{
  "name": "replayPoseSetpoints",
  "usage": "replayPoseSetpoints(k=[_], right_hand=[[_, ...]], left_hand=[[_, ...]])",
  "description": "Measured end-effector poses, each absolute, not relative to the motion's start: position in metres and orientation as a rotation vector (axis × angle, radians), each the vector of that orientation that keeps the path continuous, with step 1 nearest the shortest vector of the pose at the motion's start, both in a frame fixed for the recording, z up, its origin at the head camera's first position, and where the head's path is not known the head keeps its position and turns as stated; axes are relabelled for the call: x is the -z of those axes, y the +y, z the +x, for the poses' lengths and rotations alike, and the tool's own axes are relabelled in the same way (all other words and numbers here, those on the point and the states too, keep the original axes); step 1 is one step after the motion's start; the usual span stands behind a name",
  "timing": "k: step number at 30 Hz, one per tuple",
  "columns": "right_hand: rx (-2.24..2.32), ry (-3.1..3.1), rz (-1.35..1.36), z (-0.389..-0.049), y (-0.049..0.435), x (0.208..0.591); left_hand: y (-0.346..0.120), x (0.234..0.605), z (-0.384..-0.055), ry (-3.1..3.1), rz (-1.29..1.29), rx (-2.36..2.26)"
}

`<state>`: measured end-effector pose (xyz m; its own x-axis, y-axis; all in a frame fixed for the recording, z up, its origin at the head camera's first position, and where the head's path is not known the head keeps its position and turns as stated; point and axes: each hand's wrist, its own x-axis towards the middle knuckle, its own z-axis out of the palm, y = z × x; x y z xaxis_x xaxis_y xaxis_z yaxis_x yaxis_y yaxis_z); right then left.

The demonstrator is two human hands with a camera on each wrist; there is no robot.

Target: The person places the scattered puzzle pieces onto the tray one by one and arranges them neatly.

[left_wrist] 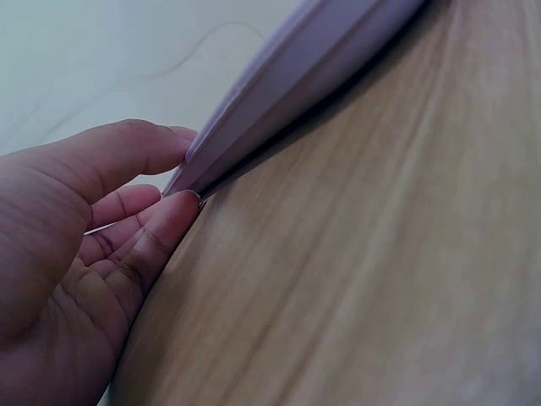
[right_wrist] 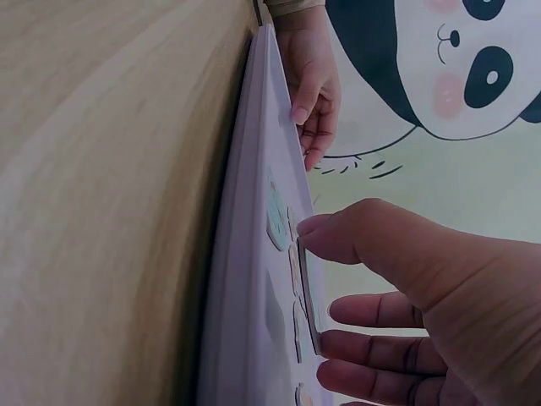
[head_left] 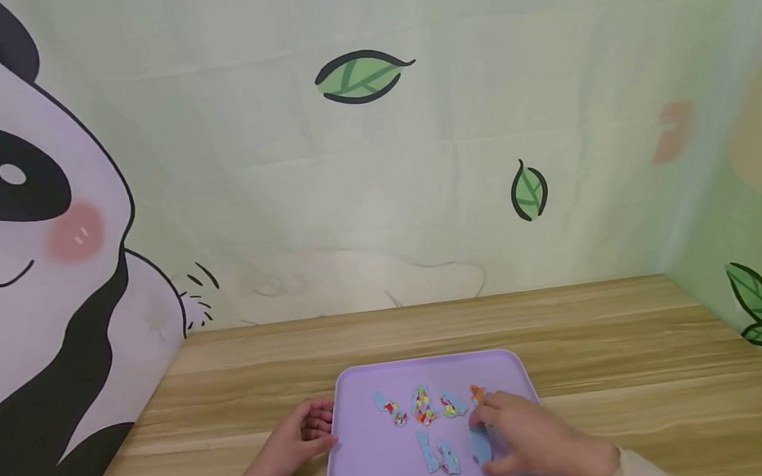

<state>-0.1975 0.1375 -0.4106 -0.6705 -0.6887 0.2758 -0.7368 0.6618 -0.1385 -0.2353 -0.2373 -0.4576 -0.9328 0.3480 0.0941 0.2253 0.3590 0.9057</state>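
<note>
A light purple tray (head_left: 374,471) lies on the wooden table with several flat, irregular puzzle pieces on it. My left hand (head_left: 295,439) holds the tray's left edge; in the left wrist view its thumb and fingers meet at the rim (left_wrist: 262,101). Over the tray's right part, my right hand (head_left: 530,430) pinches a light blue puzzle piece (head_left: 480,445) between thumb and fingertips. The right wrist view shows that piece (right_wrist: 310,283) edge-on, a little above the others. An orange piece (head_left: 477,393) lies just beyond the right fingers, partly hidden.
Colourful patterned pieces form a back row, among them a tall one (head_left: 423,405). Two narrow blue pieces (head_left: 427,452) lie nearer the middle. The wooden table (head_left: 264,371) extends around the tray. A cloth wall with a panda print (head_left: 89,236) stands behind and at the left.
</note>
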Motion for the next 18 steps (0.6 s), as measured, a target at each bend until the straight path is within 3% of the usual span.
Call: replayPoseSetpoints(k=[18], right_hand=[[-0.244,-2.631,1.187,-0.195,0.128,0.421]], left_hand=[[-0.237,0.457,-0.235,2.471,0.536,-1.655]])
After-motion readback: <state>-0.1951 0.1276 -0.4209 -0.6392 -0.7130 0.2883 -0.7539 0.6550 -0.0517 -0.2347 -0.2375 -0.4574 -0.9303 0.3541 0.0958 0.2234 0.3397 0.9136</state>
